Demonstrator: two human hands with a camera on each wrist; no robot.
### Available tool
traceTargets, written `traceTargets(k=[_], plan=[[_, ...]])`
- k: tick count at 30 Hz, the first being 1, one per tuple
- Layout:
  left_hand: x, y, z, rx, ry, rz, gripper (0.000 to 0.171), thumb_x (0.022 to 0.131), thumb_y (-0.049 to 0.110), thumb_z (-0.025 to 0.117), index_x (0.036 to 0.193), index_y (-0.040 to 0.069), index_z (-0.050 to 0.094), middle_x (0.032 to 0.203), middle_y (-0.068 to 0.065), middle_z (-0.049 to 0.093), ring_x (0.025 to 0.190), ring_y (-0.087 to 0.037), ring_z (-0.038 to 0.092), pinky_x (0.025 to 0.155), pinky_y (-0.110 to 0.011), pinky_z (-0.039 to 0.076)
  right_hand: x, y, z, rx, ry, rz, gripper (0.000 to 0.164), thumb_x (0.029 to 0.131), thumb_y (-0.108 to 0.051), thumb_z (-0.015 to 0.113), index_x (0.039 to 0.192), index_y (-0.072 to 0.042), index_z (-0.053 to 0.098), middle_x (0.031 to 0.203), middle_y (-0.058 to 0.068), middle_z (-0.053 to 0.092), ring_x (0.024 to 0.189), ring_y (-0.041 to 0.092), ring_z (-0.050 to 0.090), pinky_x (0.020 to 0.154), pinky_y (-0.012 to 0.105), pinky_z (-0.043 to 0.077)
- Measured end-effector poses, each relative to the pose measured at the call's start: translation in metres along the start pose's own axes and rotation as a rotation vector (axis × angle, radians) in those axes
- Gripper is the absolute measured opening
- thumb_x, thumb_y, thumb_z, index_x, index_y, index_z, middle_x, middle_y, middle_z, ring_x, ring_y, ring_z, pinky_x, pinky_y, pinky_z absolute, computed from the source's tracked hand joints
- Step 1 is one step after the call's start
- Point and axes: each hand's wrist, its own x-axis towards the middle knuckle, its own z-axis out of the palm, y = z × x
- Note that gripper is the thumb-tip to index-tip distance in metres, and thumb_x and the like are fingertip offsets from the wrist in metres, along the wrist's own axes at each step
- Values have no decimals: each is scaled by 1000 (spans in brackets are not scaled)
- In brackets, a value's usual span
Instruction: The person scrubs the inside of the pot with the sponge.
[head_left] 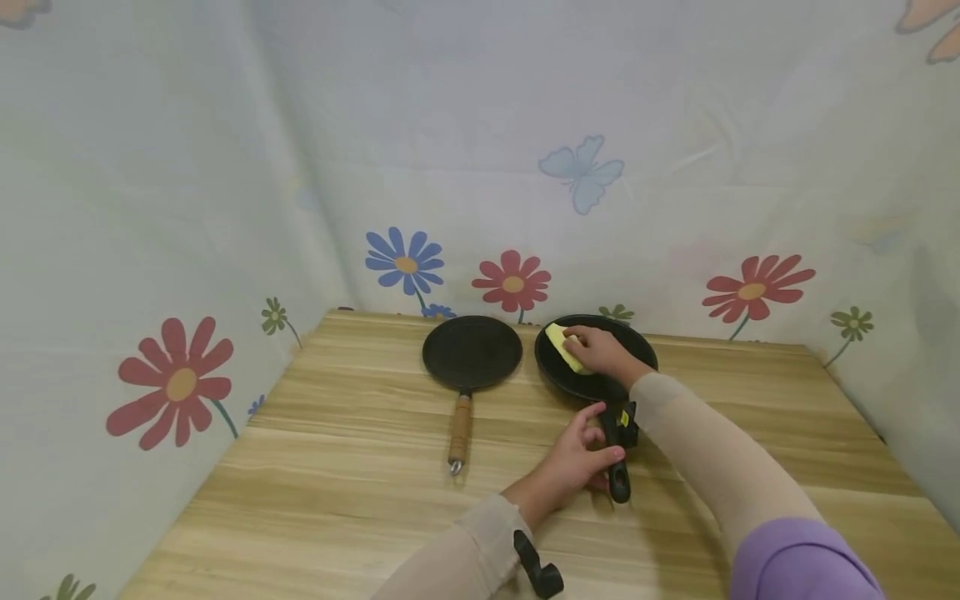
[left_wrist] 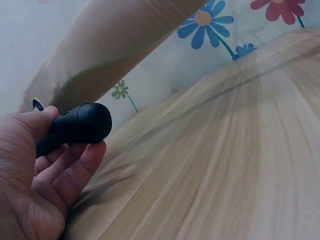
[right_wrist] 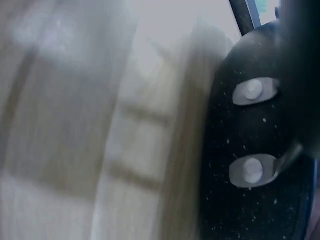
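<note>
One pan by the table's far edge seems mid-wipe: your left hand grips its handle, your right hand pinches the sponge inside; how much remains is unclear, the griddle untouched.

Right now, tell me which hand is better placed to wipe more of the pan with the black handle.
Probably the right hand: it holds the yellow sponge inside the pan. The left hand grips the black handle and holds no sponge, so it looks better suited to steadying.
</note>
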Motion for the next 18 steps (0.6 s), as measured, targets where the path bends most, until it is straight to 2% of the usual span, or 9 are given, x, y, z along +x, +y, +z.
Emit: traceTargets(k=[4,9,18], plan=[[1,0,-1,5,-11,0,72,94,-3,66,155,17,33,102,-3,61,67,-15,65,51,-33,55,0,0,5,-49,-1,-44,44,105,-28,50,140,-1,57,124,25,66,112,38,63,94,55,49],[2,1,-4,8,-14,1,72,94,-5,65,154,15,31,103,-5,61,66,-17,64,51,-33,55,-2,-3,5,-36,-30,-109,43,105,-25,52,140,-1,57,128,25,64,114,39,62,96,55,49],[4,2,-7,19,-3,5,73,94,-4,65,155,15,29,97,-4,59,67,-15,66,50,-33,55,-14,-14,-1,16,-190,-194,42,105,-25,53,139,-2,60,137,19,61,125,35,58,102,52,46]])
